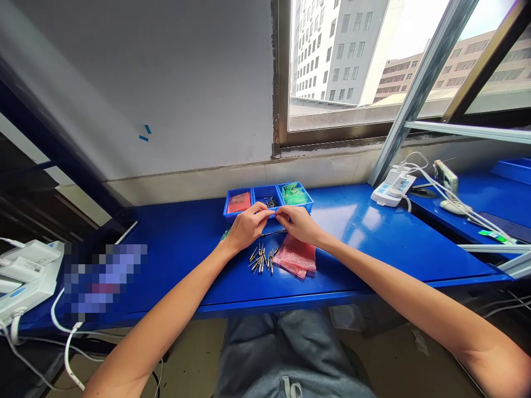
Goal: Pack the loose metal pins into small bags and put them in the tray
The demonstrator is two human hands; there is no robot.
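Observation:
My left hand (250, 224) and my right hand (299, 222) are close together over the blue table, just in front of a blue divided tray (253, 212). Fingers on both hands are pinched; whatever lies between them is too small to make out. Below my hands is a loose pile of small metal pin-like parts (260, 258). Pink plastic bags (299, 257) lie beside the pile, under my right wrist. A dark thin tool (274, 233) rests behind the pile. A bit of a green piece (225, 235) shows by my left wrist.
The tray holds a pink bag (239, 202), small dark parts (270, 202) and green bags (294, 193). White power strips with cables stand at the right (394, 187) and left (35, 273). A phone (446, 177) stands at the far right.

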